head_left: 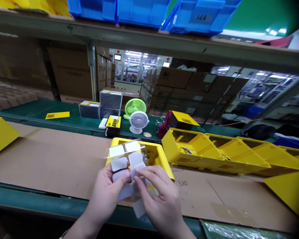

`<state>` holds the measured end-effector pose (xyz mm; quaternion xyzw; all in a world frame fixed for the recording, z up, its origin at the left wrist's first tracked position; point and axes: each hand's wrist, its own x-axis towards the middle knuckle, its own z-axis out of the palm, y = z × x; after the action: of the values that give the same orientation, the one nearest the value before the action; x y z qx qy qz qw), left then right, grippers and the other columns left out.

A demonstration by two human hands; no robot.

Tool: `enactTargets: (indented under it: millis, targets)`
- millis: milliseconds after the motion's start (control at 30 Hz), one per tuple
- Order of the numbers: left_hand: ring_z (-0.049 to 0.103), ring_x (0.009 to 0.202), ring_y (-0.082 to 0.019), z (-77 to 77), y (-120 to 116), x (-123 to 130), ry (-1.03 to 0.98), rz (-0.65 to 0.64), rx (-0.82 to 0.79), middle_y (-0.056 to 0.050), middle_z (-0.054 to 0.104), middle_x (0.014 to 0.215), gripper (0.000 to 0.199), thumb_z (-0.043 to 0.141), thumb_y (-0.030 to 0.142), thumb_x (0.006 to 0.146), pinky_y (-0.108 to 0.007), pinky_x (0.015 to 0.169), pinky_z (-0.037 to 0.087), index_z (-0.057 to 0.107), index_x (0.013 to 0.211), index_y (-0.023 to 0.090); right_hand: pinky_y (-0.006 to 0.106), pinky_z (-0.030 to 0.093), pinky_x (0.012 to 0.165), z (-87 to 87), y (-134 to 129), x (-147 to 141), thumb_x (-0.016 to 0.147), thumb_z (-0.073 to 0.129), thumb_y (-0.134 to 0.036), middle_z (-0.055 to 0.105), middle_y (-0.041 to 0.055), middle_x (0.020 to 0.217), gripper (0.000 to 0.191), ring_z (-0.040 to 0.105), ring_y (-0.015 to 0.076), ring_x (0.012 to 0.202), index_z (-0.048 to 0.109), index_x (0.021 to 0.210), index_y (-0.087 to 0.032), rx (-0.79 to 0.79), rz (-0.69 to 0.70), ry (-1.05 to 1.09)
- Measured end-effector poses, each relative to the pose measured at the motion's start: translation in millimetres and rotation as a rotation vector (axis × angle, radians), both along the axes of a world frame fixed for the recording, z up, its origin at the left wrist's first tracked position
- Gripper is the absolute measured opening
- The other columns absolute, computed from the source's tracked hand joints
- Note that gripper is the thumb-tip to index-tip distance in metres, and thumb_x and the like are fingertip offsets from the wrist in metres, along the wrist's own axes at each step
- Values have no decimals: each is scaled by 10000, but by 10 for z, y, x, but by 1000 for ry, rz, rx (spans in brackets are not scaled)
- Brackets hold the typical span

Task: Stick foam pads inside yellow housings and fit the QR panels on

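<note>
A clear sheet bearing several white rounded-square stickers (119, 164) hangs between both hands. My left hand (106, 189) grips its left side, thumb on top of a sticker. The thumb and fingers of my right hand (159, 194) pinch a white piece near the sheet's middle; whether it is lifted off the sheet is hard to tell. Just beyond and partly under the sheet lies an open yellow housing (164, 161) on the cardboard, its inside partly hidden by the stickers and my hands.
Several yellow housings (201, 159) stand in a row at right, another (1, 134) at far left. Behind, on the green shelf, are a white fan (139, 120), a green fan (132, 106) and black-and-yellow boxes (114, 124). Blue bins (142, 13) sit overhead.
</note>
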<state>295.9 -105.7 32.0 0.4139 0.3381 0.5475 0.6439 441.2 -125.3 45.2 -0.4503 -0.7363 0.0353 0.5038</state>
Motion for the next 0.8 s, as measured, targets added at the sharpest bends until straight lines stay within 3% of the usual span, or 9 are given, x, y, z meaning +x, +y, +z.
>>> enactTargets:
  millis: [267,567,800]
  targets:
    - [647,831,-160,-46,-10,-6,55,23,-6,-65,705,942,313,710,261,715,-222,733,520,644,999,148,280,521,742,29,-9,-27,781,623,-180,661,24,901,171,615,161,814,667,936,-236,-166,64,85]
    - [654,856,-182,15,-23,72,10,-18,4,-52,713,913,262,715,207,695,-273,808,525,676,948,153,278,545,688,78,-43,-44,715,643,-190,693,4,805,133,644,171,707,694,826,-244,-135,-72,75]
    - [660,860,-204,27,-49,88,73,-2,6,-71,712,928,291,714,244,693,-291,789,542,681,963,143,270,555,628,35,-63,-9,725,622,-181,695,7,773,186,645,165,637,689,888,-242,-139,-104,129]
